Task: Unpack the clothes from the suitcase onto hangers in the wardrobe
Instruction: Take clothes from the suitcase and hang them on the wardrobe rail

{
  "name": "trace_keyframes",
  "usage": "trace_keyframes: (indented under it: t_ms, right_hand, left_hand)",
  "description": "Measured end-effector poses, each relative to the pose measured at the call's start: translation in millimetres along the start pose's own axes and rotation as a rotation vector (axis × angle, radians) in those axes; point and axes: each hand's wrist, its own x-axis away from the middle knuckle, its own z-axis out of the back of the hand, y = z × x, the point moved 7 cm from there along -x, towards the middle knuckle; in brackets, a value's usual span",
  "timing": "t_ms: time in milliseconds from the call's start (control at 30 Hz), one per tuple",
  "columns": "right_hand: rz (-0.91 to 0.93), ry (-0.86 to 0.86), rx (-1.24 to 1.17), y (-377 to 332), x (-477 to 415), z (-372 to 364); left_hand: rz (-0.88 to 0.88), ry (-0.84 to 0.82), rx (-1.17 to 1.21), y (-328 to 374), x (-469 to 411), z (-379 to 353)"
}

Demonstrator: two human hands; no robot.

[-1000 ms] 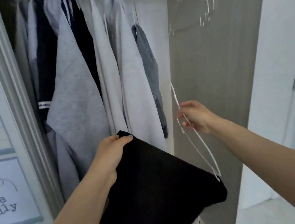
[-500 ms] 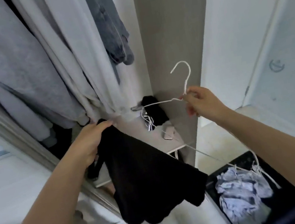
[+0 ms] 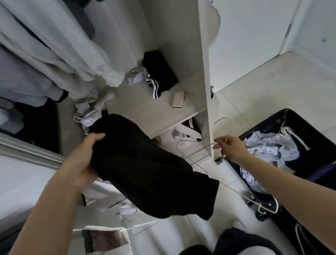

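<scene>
At the wardrobe, our left hand grips one black garment while our right hand pinches one white wire hanger beside one open suitcase.

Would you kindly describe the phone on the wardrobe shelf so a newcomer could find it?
Find the wardrobe's upright side panel; the shelf meets it low down. Near the shelf's front edge, beside that panel, lies the phone: small, flat, pale, rounded, unlike the black folded garment behind it.
</scene>
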Motion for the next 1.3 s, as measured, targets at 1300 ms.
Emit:
trace_keyframes:
  t_ms: [1300]
  right_hand:
    - [0.152,-0.193,-0.467,-142.3,6.1,-41.4]
  left_hand:
    - [-0.127,0.028,0.076,62.8,32.1,4.2]
